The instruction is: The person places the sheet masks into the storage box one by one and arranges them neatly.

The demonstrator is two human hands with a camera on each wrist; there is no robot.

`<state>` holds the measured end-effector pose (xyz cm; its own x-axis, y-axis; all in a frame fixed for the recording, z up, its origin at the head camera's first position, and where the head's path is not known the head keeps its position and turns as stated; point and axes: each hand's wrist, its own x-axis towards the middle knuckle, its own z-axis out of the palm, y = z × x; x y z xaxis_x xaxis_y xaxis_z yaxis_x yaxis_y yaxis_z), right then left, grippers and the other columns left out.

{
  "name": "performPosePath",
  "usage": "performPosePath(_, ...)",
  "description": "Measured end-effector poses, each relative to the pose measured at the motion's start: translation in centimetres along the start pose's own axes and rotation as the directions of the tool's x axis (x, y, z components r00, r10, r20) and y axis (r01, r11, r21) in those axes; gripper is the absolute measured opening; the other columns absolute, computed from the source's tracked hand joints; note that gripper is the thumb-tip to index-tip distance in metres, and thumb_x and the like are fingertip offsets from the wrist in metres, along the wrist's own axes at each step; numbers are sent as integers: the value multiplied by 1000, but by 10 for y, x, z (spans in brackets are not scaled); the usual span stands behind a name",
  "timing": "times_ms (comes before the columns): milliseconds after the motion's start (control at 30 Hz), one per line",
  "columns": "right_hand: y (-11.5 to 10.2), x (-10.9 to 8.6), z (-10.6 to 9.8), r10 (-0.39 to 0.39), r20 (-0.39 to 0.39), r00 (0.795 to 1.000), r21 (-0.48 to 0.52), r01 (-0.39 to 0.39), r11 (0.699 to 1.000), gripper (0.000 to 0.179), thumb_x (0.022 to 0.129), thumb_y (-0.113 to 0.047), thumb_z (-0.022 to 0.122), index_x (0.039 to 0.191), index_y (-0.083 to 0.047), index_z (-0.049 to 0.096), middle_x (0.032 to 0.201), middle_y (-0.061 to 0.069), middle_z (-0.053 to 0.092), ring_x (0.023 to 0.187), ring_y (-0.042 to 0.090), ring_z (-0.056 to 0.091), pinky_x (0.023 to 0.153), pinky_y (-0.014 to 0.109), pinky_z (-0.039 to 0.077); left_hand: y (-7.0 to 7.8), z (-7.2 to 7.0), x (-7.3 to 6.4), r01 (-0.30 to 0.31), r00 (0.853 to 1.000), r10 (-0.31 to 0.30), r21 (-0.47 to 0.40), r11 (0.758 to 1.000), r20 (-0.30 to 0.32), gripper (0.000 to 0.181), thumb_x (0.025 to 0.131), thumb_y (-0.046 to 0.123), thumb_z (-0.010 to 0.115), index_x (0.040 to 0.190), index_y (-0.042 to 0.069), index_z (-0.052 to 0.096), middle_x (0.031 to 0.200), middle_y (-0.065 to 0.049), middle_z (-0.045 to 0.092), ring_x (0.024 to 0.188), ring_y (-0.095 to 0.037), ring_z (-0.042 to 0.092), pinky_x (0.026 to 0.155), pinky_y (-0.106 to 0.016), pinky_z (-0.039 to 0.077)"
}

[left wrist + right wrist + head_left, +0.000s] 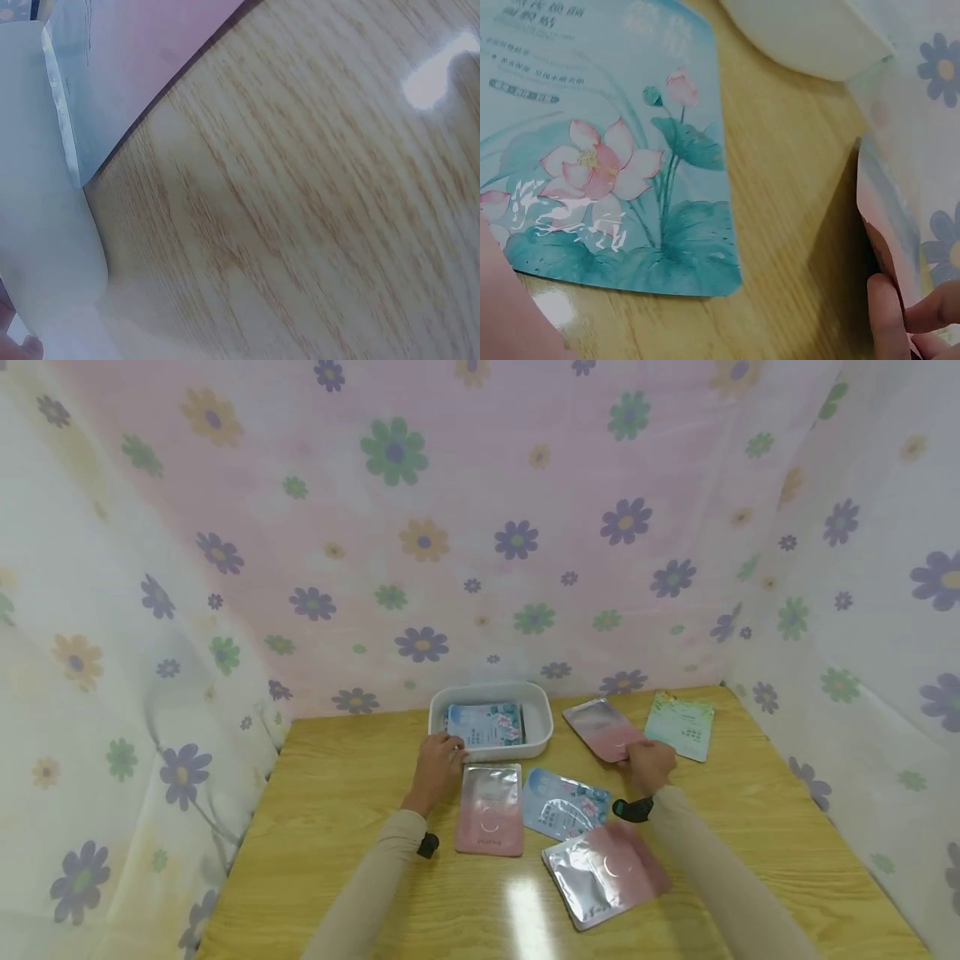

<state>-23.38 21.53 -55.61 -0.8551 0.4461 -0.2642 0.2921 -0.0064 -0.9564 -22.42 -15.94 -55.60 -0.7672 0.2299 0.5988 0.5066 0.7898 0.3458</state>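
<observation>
Pink-and-silver foil sachet (600, 725) is positioned right of the white plastic tub (510, 753), above the rear of the tabletop (360, 777). Its long axis slants from far left to near right, the far end pointing toward the backdrop. The right hand (651, 764), the nearer one, pinches its near-right end. The left hand (437, 768) touches the tub's near-left rim; whether its fingers clasp it cannot be determined.

We see Chinese writing on the blue lotus packet (622, 172) and letters on one pink packet (490, 822), too blurry to read.
</observation>
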Motion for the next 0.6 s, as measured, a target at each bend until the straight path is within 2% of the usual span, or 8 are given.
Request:
performPosePath(100, -8, -3, 0, -3, -2, 1000, 76, 3, 997, 42, 79, 8, 49, 119, 20, 50, 89, 25, 59, 53, 15, 64, 54, 31, 55, 2, -3, 1, -8, 1000, 8, -2, 1000, 8, 10, 78, 4, 75, 82, 5, 67, 81, -7, 62, 77, -24, 55, 77, -41, 43)
performPosePath(200, -14, -7, 1, -27, -10, 1000, 109, 28, 994, 43, 78, 13, 49, 120, 19, 51, 92, 26, 58, 52, 16, 63, 52, 32, 55, 4, -6, -1, 1, 1000, -1, -11, 1000, 15, 9, 78, 3, 75, 82, 4, 67, 81, -8, 61, 76, -24, 55, 76, -42, 43)
performPosePath(333, -19, -8, 0, -66, -16, 998, 79, 67, 995, 41, 79, 11, 50, 119, 15, 55, 86, 21, 61, 51, 15, 62, 50, 32, 54, 4, -7, -1, 18, 1000, -18, -9, 1000, 18, 8, 79, 3, 74, 83, 4, 67, 82, -8, 61, 77, -25, 54, 77, -42, 42)
performPosePath(433, -23, -9, -5, -105, 16, 994, 54, 104, 993, 39, 81, 8, 51, 119, 13, 56, 89, 18, 60, 52, 15, 62, 54, 35, 55, 4, -6, 0, 20, 1000, -19, -14, 1000, 16, 8, 79, 3, 74, 84, 4, 67, 82, -8, 61, 78, -25, 54, 77, -41, 42)
performPosePath(600, -33, -14, -18, -136, 100, 986, 78, 129, 989, 41, 83, 12, 47, 124, 14, 52, 105, 26, 55, 56, 16, 64, 60, 38, 56, 4, -3, 1, -10, 1000, 10, -34, 999, -12, 10, 77, 1, 75, 82, 2, 67, 81, -8, 61, 77, -25, 55, 76, -42, 42)
